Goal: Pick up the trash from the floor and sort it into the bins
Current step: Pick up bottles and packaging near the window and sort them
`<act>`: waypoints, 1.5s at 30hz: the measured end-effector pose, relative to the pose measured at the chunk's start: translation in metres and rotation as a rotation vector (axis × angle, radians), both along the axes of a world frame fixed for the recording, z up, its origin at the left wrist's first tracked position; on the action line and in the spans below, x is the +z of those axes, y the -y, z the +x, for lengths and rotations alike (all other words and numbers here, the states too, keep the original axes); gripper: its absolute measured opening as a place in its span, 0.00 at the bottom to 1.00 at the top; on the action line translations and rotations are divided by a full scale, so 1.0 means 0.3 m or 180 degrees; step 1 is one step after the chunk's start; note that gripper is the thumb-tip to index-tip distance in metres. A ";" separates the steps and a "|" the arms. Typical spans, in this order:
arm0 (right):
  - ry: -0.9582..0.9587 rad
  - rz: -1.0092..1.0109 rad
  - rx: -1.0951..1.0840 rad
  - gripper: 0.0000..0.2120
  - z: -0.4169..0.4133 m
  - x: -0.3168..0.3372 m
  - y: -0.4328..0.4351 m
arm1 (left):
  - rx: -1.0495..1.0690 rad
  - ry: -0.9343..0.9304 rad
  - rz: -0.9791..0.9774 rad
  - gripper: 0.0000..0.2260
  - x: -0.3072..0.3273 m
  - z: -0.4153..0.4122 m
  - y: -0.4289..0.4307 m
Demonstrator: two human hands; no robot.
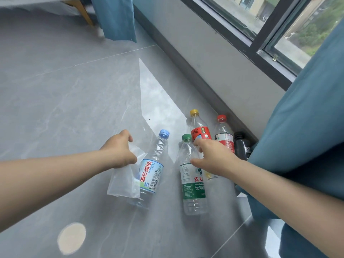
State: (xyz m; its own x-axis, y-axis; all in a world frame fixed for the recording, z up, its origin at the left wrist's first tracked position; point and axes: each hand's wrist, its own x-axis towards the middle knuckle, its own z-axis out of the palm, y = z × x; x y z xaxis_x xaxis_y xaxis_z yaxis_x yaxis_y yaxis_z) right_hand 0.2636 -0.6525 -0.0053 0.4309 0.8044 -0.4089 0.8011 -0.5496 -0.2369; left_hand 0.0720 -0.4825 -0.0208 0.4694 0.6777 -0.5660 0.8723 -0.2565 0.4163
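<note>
My left hand (119, 149) grips a clear plastic bag (123, 180) by its bunched top. A blue-capped water bottle (153, 164) is right beside that hand, its lower left covered by the bag; whether it is inside the bag I cannot tell. A green-capped bottle (191, 189) stands on the grey floor. My right hand (214, 155) reaches its shoulder, with thumb and forefinger spread against its right side and not closed round it. Behind stand a yellow-capped bottle (198, 127) with a red label, a red-capped bottle (224, 135) and a black bottle (242, 146).
A grey wall (214, 58) under a dark-framed window (260, 34) runs along the right behind the bottles. A blue curtain (305, 138) hangs over my right forearm and hides part of the black bottle. Another curtain (115, 17) and a wooden leg (83, 12) are far off.
</note>
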 end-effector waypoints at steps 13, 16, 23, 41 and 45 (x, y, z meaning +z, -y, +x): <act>-0.0626 -0.0414 -0.0652 0.29 -0.120 -0.104 -0.002 | -0.0218 -0.0012 0.0025 0.24 0.004 -0.029 0.005; -0.0697 -0.0469 -0.0617 0.27 -0.137 -0.118 0.004 | -0.0157 0.0018 0.0039 0.25 0.001 -0.031 -0.005; -0.0766 0.0005 -0.0853 0.22 -0.103 -0.094 -0.009 | 0.0085 0.0068 0.0180 0.22 -0.014 -0.031 -0.020; -0.0979 0.0189 -0.1137 0.19 -0.065 -0.082 -0.009 | 0.0278 0.0453 -0.0402 0.06 -0.052 -0.006 0.003; -0.1036 0.0226 -0.1187 0.20 -0.059 -0.077 -0.007 | 0.0231 0.0417 -0.0326 0.08 -0.052 0.001 0.004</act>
State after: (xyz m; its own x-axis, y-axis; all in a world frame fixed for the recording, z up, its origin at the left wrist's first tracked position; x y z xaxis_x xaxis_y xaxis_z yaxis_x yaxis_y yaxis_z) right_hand 0.2458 -0.6504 -0.0284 0.5535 0.6506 -0.5199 0.4315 -0.7580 -0.4892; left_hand 0.0725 -0.4837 -0.0364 0.4956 0.6545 -0.5709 0.8236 -0.1454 0.5483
